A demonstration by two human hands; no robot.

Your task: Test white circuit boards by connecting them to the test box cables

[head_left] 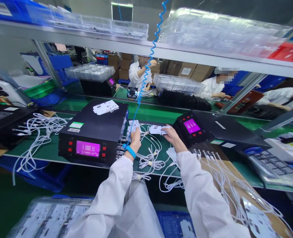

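My right hand (173, 136) grips a flat white printed board (158, 130) by its edge, just above a green bench mat (161, 168). My left hand (135, 140), wearing a blue wrist strap (129, 151), holds a second white board (133, 127) upright against the side of a black tester box (91, 132). That box has a pink screen (88, 148). Another black tester box (210, 127) with a pink screen (191, 126) stands right of my right hand. Tangled white cables (151, 158) lie between both boxes, below my hands.
Clear plastic trays sit on a metal shelf (136, 46) overhead, and a blue coiled cord (148, 69) hangs through the view. White cables (39, 132) lie at left. Trays of white boards (49, 215) sit near me. Co-workers in white coats (138, 72) work beyond the bench.
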